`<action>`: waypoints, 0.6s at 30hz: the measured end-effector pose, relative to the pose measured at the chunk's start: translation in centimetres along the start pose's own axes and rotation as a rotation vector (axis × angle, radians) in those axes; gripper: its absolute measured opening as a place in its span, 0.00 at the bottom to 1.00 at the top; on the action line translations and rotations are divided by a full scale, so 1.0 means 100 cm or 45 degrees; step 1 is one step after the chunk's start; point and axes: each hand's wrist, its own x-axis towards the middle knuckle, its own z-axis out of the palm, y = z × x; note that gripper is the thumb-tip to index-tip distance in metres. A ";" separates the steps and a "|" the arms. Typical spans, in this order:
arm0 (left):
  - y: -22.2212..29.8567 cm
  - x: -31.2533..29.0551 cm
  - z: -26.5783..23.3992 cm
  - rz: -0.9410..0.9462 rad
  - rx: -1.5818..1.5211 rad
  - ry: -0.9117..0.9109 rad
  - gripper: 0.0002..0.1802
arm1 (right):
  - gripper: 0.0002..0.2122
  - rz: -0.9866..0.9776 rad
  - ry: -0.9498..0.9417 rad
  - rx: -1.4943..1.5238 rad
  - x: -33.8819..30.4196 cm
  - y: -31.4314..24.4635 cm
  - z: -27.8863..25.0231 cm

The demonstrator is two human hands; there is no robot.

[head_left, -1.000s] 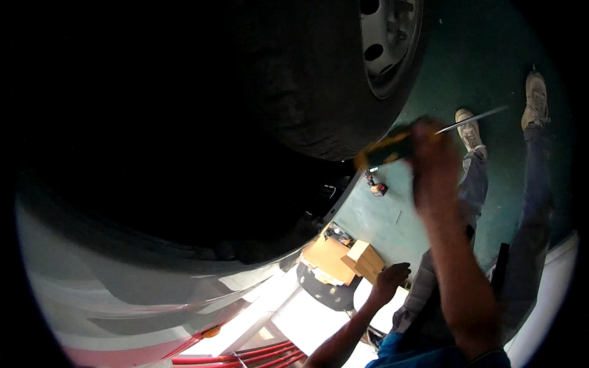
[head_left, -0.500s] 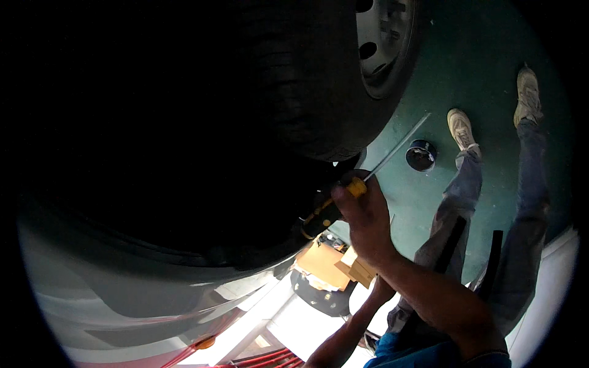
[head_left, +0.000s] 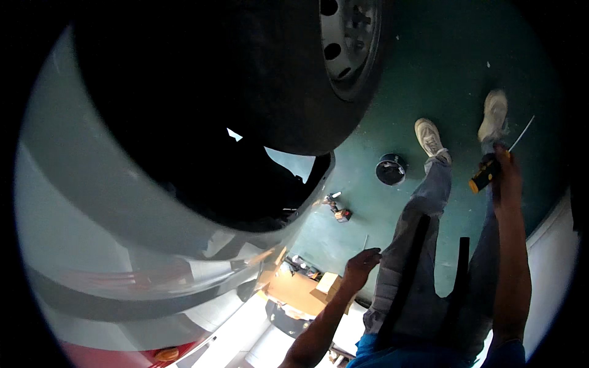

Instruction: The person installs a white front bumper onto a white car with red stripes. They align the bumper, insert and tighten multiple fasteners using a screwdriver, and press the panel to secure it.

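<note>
A long screwdriver (head_left: 483,176) with a black and yellow handle and a thin metal shaft is gripped in my right hand (head_left: 508,178). That hand is out at the right, over my lower right leg, with the shaft angled up and to the right. My left hand (head_left: 361,268) hovers beside my left thigh. Its fingers reach loosely to the right, and I see nothing in them. Left of my legs is a vehicle's tire (head_left: 294,80) with a steel wheel (head_left: 346,49). A dark wheel well opens below it, its inside mostly lost in shadow.
A round dark tub (head_left: 391,170) stands on the green floor (head_left: 362,184) near my left shoe. A cordless power tool (head_left: 338,210) lies close to the silver body panel (head_left: 141,202). Cardboard boxes (head_left: 300,288) are at the lower middle. A thin rod (head_left: 366,241) shows near my left hand.
My right hand has carried the screwdriver from beside the tire out to the right, over my leg. My left hand has come into fuller view, and the view has shifted, showing more body panel.
</note>
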 end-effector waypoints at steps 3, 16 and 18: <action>-0.037 -0.008 -0.002 0.009 -0.245 0.049 0.19 | 0.22 0.045 -0.027 -0.205 -0.016 0.031 -0.028; 0.097 -0.151 0.062 1.059 -0.974 -0.045 0.13 | 0.15 0.183 -0.318 -0.403 -0.060 0.091 -0.059; 0.108 -0.176 0.072 1.204 -1.047 -0.045 0.13 | 0.15 0.171 -0.322 -0.427 -0.054 0.098 -0.081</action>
